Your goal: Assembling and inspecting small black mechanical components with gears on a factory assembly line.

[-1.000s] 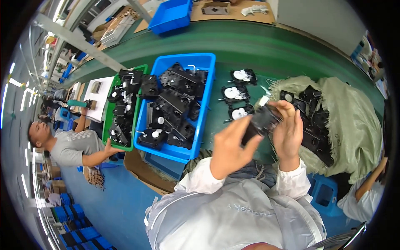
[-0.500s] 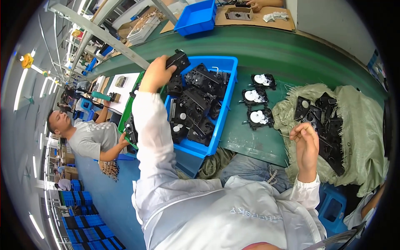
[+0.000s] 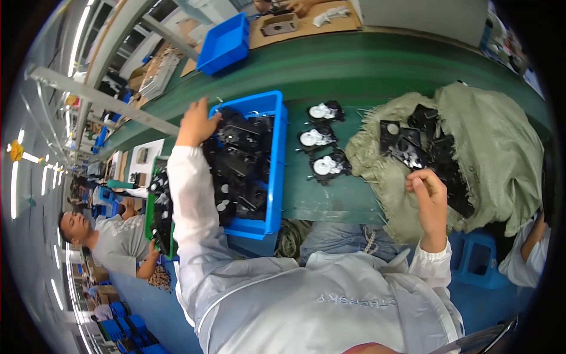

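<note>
My left hand is over the far left corner of a blue bin. Its fingers are apart and nothing shows in them; black parts lie just beneath. The bin is heaped with black plastic mechanism housings, some bearing white discs. My right hand hangs at the near side of an open green woven sack, thumb close to bent fingers, with nothing visible in them. Black housings fill the sack's mouth. Between bin and sack, three black housings with white gears stand in a column on the green table.
Beyond the table runs a green conveyor belt. An empty-looking blue tray sits on its far side, beside cardboard. At left a person holds a green tray of black parts. A blue stool stands below the sack.
My left hand has let go of the black housing it held over the bin. My right hand is now closer to the parts in the sack. The whole view has shifted and turned slightly.
</note>
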Demonstrator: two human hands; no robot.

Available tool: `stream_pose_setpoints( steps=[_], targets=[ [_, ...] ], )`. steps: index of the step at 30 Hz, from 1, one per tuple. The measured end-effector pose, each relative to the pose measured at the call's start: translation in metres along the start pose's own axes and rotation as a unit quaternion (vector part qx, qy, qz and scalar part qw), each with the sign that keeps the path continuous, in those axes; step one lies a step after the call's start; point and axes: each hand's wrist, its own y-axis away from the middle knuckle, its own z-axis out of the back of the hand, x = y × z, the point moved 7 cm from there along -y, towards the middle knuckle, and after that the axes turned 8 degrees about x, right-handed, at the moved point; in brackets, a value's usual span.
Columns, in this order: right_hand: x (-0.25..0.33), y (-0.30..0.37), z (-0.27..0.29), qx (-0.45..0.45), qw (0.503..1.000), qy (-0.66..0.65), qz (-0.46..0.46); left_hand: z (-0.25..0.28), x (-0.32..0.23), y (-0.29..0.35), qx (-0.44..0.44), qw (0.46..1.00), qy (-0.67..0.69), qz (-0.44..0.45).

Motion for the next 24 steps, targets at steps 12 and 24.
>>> stream_pose_setpoints(
  steps=[12, 24],
  targets=[
    [0.034, -0.036, -0.005, -0.052, 0.807, 0.569, 0.149, -0.078, -0.184, 0.179, -0.157, 0.956, 0.240, -0.064],
    [-0.029, -0.074, -0.011, -0.046, 0.702, 0.709, -0.046, -0.148, -0.180, 0.141, -0.108, 0.949, 0.284, -0.088]
  ],
)
